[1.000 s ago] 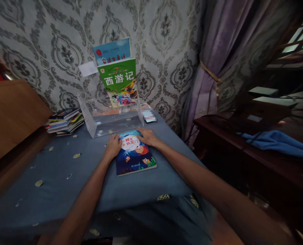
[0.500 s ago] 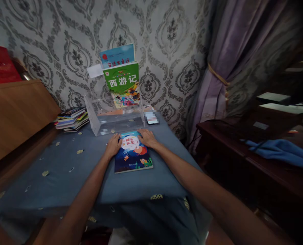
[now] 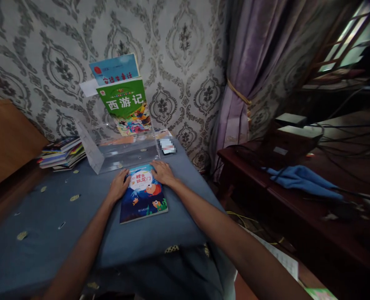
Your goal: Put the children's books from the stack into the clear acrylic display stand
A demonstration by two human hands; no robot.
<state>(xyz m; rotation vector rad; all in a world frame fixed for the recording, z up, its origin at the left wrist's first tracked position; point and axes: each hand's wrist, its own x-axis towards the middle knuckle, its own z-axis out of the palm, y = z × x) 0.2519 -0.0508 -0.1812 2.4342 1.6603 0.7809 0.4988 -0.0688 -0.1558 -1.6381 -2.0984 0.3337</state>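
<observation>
A blue children's picture book with an orange fish on its cover lies flat on the cloth-covered table. My left hand grips its upper left edge, thumb side against the cover. At the upper right corner my right hand has hold of it, fingers over the top edge. Just behind the book stands a clear acrylic book stand. A green book leans upright in it, in front of a light blue book that is partly covered.
A stack of books lies left of the stand by a wooden panel. A phone-like item, blurred out, is at the right. Beyond the table's right edge, a dark red desk carries a blue cloth and cables.
The view has swung to the right, so everything sits further left in the picture. Both hands stay at the same edges of the picture book.
</observation>
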